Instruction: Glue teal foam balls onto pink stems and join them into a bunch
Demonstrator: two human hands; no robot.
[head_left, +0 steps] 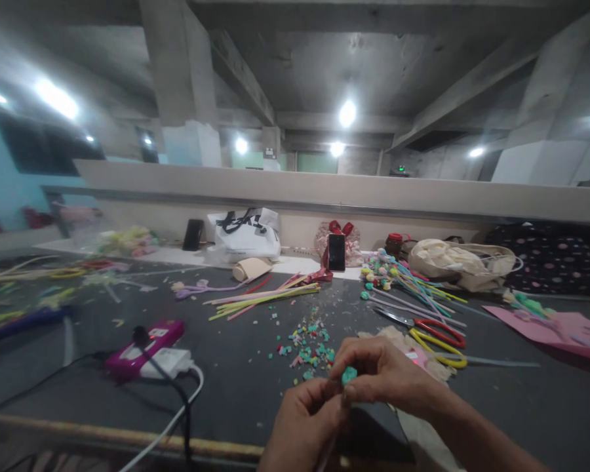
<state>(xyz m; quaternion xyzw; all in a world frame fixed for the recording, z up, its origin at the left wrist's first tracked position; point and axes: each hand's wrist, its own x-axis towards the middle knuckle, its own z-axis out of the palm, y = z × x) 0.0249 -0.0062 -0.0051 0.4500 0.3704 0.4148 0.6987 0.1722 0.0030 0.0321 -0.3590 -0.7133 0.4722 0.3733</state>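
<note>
A small teal fuzzy flower head (pixel 349 375) sits between my hands, close to the table's front edge. The thumb and bent fingers of my right hand (pixel 391 370) pinch it from the right. My left hand (pixel 307 419) closes on it from below and the left; a thin pale stem seems to run down under that hand, mostly hidden. Just beyond my fingers lie scattered teal, pink and yellow fuzzy clippings (pixel 312 344). Scissors (pixel 423 328) with red and yellow handles rest to the right of my hands, beside a crumpled beige cloth (pixel 435 357).
Loose yellow and pink fuzzy stems (pixel 268 300) lie mid-table. A bunch of stemmed flowers (pixel 381 269) is at the back right. A purple power strip (pixel 150 347) with cables stands left. Behind are a phone (pixel 337 252), a white bag (pixel 246 236) and a low partition (pixel 324 190).
</note>
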